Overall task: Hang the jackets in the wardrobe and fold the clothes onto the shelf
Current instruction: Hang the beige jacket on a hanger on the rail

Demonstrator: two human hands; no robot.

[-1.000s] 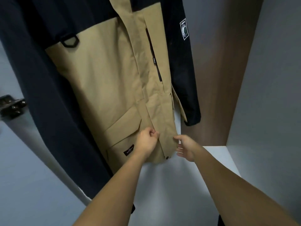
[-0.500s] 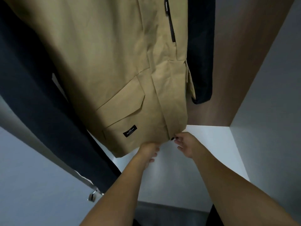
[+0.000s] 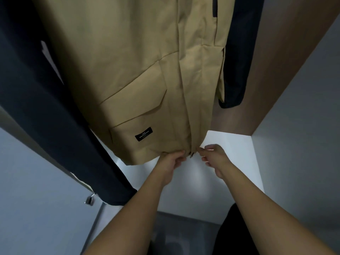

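Head view: both hands (image 3: 172, 161) now pinch the jacket (image 3: 139, 80) hem.

single head view, looking forward and down into wardrobe (image 3: 294, 111), close beneath hanging jacket (image 3: 128, 70).

Left hand (image 3: 172, 160) and right hand (image 3: 214, 157) raised, fingers pinched
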